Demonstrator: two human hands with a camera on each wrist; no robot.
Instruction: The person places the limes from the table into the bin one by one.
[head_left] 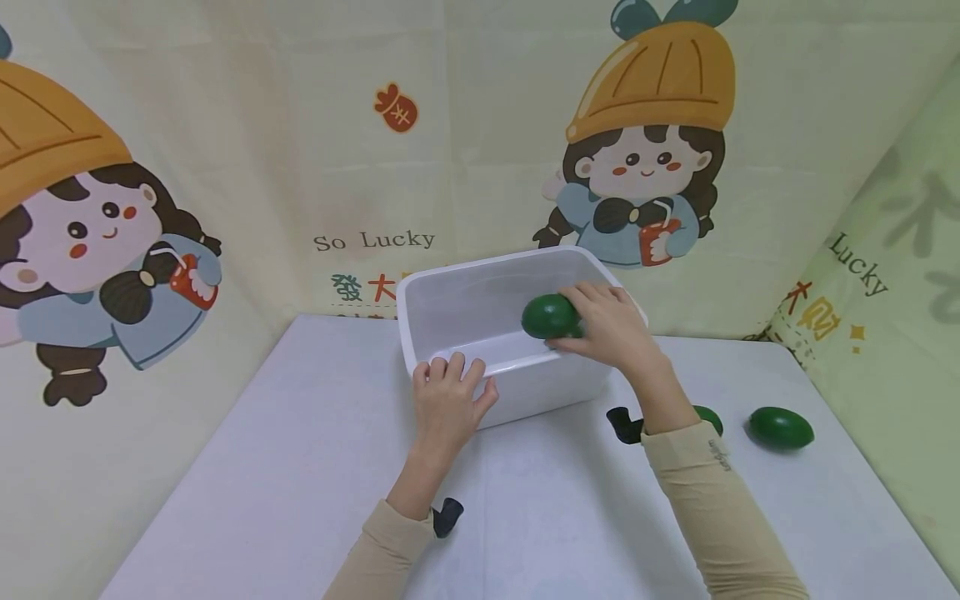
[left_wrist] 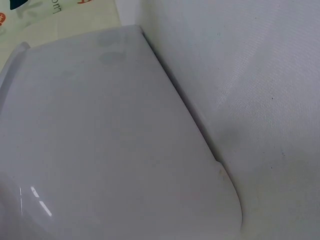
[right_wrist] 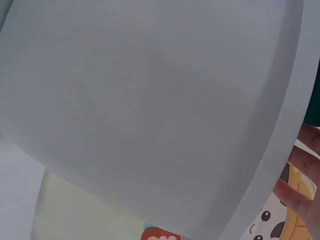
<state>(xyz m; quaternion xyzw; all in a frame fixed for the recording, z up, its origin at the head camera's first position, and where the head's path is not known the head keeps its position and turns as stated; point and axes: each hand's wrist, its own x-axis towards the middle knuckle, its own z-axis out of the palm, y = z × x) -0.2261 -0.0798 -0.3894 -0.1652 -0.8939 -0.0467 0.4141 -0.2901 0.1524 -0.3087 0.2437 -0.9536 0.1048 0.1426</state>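
Note:
A white plastic bin (head_left: 540, 398) stands toward the back of the table, its opening facing up. My left hand (head_left: 447, 404) hooks its fingertips over the near rim, with the thumb outside. Over the bin's right part, my right hand (head_left: 611, 325) grips a glossy dark green oval fruit (head_left: 550, 317), thumb below and fingers above. Bin wall (left_wrist: 110, 130) fills much of the left wrist view. At the right edge of the right wrist view, a sliver of the fruit (right_wrist: 314, 102) shows beside the fingers (right_wrist: 305, 160).
A similar green fruit (head_left: 780, 428) lies on the table's right side. Another green fruit (head_left: 709, 418) sits left of it, mostly hidden by the right sleeve. Black wrist mounts (head_left: 448, 517) stick out from both wrists. Printed cloth (head_left: 487, 167) hangs behind the white table (head_left: 300, 467).

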